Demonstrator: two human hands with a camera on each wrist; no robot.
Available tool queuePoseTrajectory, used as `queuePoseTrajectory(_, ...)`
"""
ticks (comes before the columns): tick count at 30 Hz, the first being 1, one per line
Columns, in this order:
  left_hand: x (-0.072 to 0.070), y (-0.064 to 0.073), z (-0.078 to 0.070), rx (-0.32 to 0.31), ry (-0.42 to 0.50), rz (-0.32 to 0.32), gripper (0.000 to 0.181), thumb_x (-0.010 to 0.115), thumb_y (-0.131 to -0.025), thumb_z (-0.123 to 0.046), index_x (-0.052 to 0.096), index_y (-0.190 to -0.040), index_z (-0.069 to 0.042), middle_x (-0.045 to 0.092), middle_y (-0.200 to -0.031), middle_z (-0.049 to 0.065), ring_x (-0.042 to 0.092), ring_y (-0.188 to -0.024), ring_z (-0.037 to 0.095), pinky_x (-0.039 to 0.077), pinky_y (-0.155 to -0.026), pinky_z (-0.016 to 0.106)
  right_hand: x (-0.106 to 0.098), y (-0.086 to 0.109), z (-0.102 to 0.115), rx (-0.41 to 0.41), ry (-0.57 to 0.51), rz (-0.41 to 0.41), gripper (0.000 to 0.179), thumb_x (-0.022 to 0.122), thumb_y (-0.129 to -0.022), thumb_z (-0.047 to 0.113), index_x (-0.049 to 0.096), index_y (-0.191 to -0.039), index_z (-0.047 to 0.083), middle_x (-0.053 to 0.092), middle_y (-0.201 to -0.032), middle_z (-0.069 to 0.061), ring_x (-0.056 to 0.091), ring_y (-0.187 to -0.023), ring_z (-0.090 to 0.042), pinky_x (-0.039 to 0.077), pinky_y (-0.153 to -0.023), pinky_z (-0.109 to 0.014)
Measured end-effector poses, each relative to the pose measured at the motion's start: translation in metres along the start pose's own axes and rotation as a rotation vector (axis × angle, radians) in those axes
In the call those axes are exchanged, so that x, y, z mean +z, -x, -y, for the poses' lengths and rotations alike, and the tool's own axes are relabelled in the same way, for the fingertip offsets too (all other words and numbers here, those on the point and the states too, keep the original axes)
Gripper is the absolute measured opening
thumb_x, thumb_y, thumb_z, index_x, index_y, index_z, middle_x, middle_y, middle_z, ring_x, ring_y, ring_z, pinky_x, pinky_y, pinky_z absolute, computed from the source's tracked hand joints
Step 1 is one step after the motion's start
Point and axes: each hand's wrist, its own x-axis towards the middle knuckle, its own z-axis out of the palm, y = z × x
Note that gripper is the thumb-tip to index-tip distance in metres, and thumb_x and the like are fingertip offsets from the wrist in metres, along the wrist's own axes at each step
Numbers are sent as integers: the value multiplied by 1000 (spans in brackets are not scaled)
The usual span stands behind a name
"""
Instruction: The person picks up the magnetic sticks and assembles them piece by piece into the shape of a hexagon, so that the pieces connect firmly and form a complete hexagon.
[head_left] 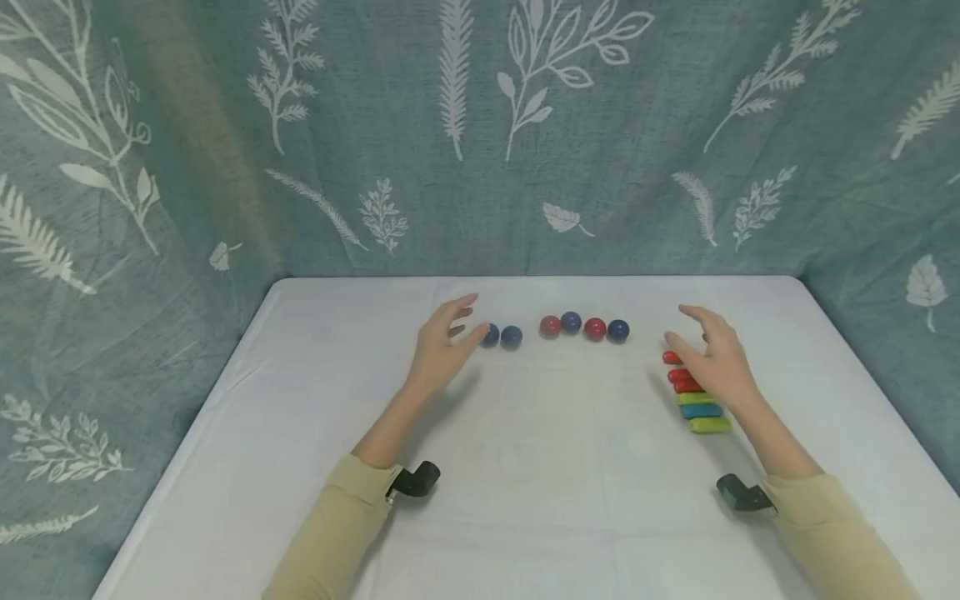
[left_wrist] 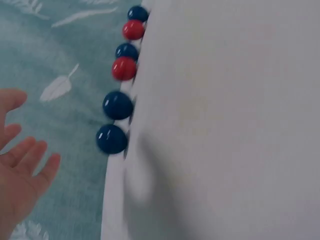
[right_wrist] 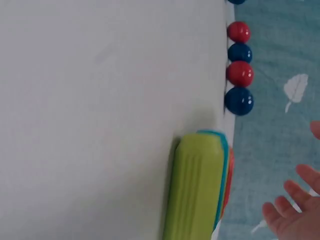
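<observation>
My left hand hovers over the white table, fingers relaxed and holding nothing. By its thumb, partly hidden, is a dark blue ball, with a second blue ball beside it. To the right runs a row of glossy balls: a red ball, a blue ball, another red ball and another blue ball. Over on the right, my right hand is spread loosely above several short coloured bars, covering part of them. A ridged yellow-green bar lies nearest in the right wrist view.
White cloth covers the table, and its far edge runs just behind the balls. A green-blue curtain with white leaf prints hangs behind and at both sides. Among the bars are a blue bar and a red bar.
</observation>
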Motion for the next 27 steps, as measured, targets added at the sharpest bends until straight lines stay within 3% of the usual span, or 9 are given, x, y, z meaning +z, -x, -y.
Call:
queuePoseTrajectory(6,25,-4,-6,-30,169,102,40,65,-95,-14,56,-133,-7,58,-132,11,58,-117,26,48,-96,37,-11,1,-13,180,-73,104,55,48,-101,42,47,-141,4,37,-146,-28,35,-132,-48,34,-103,-61)
queuePoseTrajectory(15,69,-15,-16,-69,271,264,35,65,-93,-12,60,-127,-2,62,-127,13,61,-113,28,50,-91,33,-16,-2,-33,293,-97,178,52,49,-100,42,52,-137,6,46,-140,-23,38,-129,-41,37,-103,-57)
queuePoseTrajectory(23,105,-28,-19,-176,313,281,36,67,-91,-12,62,-126,-4,63,-127,10,61,-112,25,50,-91,30,-17,-8,-50,311,-123,265,51,54,-100,38,51,-137,3,44,-141,-24,34,-130,-43,34,-104,-59)
queuePoseTrajectory(27,120,-35,-20,-195,341,269,38,68,-90,-9,61,-127,-2,63,-125,12,62,-111,26,51,-89,29,-20,-8,-57,297,-127,291,54,55,-99,39,50,-138,2,43,-142,-25,36,-128,-42,35,-103,-58)
